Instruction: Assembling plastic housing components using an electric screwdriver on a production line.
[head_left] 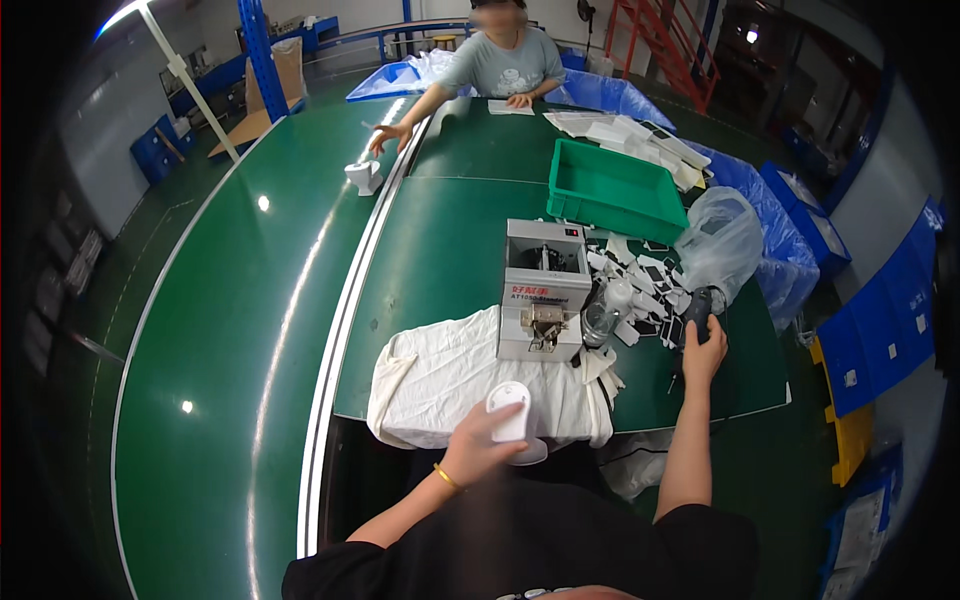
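Observation:
My left hand is closed around a white plastic housing, its rounded, recessed end tilted up over the near edge of a white cloth. Over at the right of the table, my right hand grips a black electric screwdriver, its thin bit pointing down toward me. Between the hands, beyond the cloth, stands a grey screw feeder with an open top bay. A clear plastic bottle or jar leans close to its right side.
Small white and black pieces lie scattered near a clear bag. Behind them is a green bin. A white toilet-shaped item stands on the green conveyor, left of a pale rail. Across the table, a co-worker reaches toward it.

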